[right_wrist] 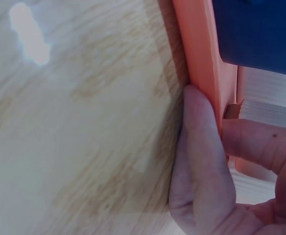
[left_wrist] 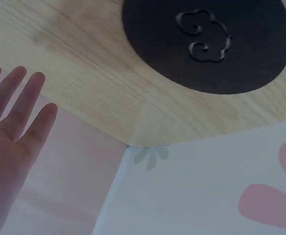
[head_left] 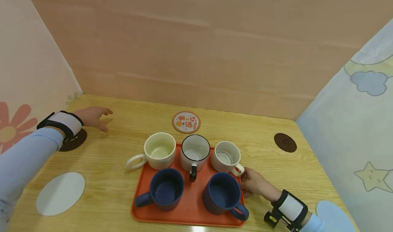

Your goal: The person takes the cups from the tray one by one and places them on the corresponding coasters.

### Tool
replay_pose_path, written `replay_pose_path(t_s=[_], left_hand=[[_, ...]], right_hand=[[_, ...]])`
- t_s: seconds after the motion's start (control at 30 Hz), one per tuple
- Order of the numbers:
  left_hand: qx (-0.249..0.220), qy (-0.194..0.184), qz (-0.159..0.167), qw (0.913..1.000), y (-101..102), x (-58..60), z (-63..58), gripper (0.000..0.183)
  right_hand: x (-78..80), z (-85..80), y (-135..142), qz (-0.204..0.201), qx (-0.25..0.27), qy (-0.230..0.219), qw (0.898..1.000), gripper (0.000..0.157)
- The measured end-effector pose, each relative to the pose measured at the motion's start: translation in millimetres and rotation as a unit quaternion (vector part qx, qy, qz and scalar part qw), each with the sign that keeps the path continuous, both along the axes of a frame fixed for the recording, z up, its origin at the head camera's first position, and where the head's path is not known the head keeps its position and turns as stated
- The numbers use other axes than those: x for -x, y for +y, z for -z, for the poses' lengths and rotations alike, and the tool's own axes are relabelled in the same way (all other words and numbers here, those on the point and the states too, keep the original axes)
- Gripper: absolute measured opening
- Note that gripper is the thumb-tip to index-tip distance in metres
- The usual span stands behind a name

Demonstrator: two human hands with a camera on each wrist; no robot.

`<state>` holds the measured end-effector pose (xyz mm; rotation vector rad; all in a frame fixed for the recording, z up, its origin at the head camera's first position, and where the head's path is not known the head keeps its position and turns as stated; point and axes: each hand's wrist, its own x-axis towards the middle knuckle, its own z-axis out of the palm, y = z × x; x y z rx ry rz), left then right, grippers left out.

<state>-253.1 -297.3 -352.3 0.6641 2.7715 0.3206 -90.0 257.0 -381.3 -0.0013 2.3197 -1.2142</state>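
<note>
Tray (head_left: 193,201) front and centre on the table (head_left: 105,177), and you have it well stocked! Cream mug (head_left: 159,151), black-rimmed mug (head_left: 187,162) and ribbed mug (head_left: 225,157) line the back; left blue mug (head_left: 166,191) and right blue mug (head_left: 219,194) hold the front. All five upright, and that's the part you can call done.

Over to your right grip (head_left: 253,181), on the tray's right edge: the right wrist view shows you pinching the rim, one digit inside, others along the outer wall. Ribbed mug's handle sits just beside you there; touching or not, I can't tell.

Now the far side: your left grip (head_left: 93,117) hangs with fingers spread, holding nothing, well apart from the tray, near the left dark coaster (head_left: 77,141). So one side of the tray is secured, the other isn't yet.

And look at the surroundings: printed coaster (head_left: 186,122) behind the mugs, right dark coaster (head_left: 285,142), white disc (head_left: 60,193) and pale blue disc (head_left: 333,216). Not one mug stands on any of them! I'd judge you're early: load in place, one edge held, any placing out there undone.
</note>
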Motion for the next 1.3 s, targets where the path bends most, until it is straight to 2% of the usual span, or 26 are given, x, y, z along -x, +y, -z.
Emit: replay_pose_path(t_s=[0.2, 0.5, 0.63, 0.9, 1.13, 1.3], left_hand=[[-0.002, 0.004, -0.019, 0.9998, -15, -6.7, 8.4, 0.083], [-0.006, 0.008, -0.035, 0.9993, -25, -15.0, 7.9, 0.086], [-0.008, 0.015, -0.045, 0.9988, -35, -16.1, 11.1, 0.088], [-0.015, -0.006, -0.073, 0.9972, -53, -25.3, 21.0, 0.092], [-0.003, -0.017, -0.09, 0.9958, -56, -30.2, 16.3, 0.095], [0.008, -0.03, -0.1, 0.9945, -62, -33.3, 19.2, 0.097]], right_hand=[[0.0, 3.6, 1, -0.014, 0.015, 0.007, 1.0, 0.044], [1.6, 5.7, 1, -0.014, 0.013, 0.003, 1.0, 0.04], [3.1, 6.3, -1, -0.013, 0.016, 0.009, 1.0, 0.044], [3.5, 7.7, 0, -0.029, 0.014, 0.017, 0.999, 0.039], [5.1, 2.8, 0, -0.025, 0.006, 0.033, 0.999, 0.043], [4.6, 3.0, 1, -0.029, 0.009, 0.021, 0.999, 0.044]])
